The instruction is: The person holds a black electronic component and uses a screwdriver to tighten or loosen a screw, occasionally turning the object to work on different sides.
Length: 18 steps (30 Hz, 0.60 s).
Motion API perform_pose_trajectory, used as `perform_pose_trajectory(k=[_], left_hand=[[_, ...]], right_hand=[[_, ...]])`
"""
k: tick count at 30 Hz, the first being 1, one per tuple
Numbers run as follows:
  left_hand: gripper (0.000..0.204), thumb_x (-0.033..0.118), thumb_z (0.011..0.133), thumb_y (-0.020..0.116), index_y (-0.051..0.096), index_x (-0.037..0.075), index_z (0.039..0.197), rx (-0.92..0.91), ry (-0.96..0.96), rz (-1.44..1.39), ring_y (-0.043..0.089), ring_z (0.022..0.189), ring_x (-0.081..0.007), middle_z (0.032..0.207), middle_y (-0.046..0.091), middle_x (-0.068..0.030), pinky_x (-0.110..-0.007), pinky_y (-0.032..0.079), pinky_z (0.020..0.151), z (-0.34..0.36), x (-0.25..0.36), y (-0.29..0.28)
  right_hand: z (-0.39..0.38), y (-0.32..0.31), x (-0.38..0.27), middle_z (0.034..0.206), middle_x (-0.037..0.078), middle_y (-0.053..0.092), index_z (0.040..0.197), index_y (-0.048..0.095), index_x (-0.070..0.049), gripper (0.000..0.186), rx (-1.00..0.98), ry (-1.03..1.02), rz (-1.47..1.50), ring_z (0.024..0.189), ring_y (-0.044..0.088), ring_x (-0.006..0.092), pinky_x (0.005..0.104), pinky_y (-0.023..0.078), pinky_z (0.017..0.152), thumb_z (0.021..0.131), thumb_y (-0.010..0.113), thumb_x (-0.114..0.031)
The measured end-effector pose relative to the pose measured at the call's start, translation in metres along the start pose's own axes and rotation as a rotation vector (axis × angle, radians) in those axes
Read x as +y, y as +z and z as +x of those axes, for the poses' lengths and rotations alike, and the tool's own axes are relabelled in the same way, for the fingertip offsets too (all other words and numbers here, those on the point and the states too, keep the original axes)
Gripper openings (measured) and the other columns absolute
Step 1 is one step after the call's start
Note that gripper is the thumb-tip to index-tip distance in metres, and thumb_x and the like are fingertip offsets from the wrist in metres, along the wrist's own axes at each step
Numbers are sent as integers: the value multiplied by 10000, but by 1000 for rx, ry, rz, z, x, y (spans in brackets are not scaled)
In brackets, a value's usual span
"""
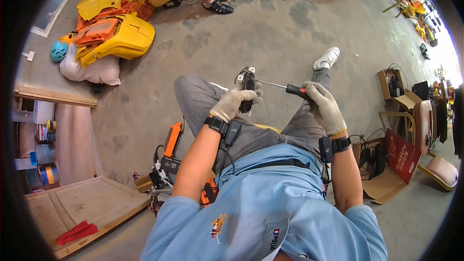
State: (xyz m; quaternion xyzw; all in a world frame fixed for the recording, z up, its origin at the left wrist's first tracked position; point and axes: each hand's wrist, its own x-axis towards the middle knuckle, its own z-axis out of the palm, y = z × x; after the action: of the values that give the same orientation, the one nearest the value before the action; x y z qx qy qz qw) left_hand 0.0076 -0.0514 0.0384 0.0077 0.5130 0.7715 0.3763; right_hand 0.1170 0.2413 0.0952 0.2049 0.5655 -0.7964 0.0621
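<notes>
Left hand (234, 102) grip clenched around small black housing (248, 88), held above the knees. Right hand (323, 106) grips screwdriver (285, 87) by its red-black handle, shaft level, tip at the housing's right edge, probably seated in a screw. Keep shaft square, push along the axis. Cardboard box (394, 164) on floor right.

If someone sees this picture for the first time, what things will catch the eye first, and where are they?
At centre, the gloved left hand holds a small black part above the knees, while the gloved right hand holds a screwdriver whose tip reaches it. At upper left, bright yellow and orange plastic shells lie piled on the concrete floor. A red rag lies on a board at lower left.
</notes>
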Motion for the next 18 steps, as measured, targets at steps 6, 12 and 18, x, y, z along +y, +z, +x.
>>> perform_pose_trajectory(k=[6, 12, 18], left_hand=[[479, 9, 927, 651, 519, -97, 1374, 26, -23, -30, 718, 1120, -267, 1286, 655, -169, -356, 617, 1001, -1, 0, 0], [477, -8, 944, 630, 487, -75, 1394, 30, -49, -37, 708, 1151, -286, 1292, 654, -182, -366, 641, 967, 0, -1, -3], [371, -1, 950, 638, 536, -50, 1304, 80, -34, -55, 735, 1034, -274, 1201, 685, -190, -371, 659, 902, -2, -1, 0]], right_hand=[[-1, 0, 1, 1068, 26, 655, 1315, 659, 4, 378, -4, 18, -10, 811, 603, 79, 239, 523, 704, 1052, 674, -267], [2, -7, 7, 1070, 26, 655, 1312, 662, 6, 366, -26, -5, 0, 829, 600, 82, 240, 523, 735, 1056, 667, -255], [0, -5, 4, 1076, 33, 658, 1333, 651, -4, 371, -50, 10, 13, 848, 621, 85, 239, 539, 711, 1057, 663, -252]])
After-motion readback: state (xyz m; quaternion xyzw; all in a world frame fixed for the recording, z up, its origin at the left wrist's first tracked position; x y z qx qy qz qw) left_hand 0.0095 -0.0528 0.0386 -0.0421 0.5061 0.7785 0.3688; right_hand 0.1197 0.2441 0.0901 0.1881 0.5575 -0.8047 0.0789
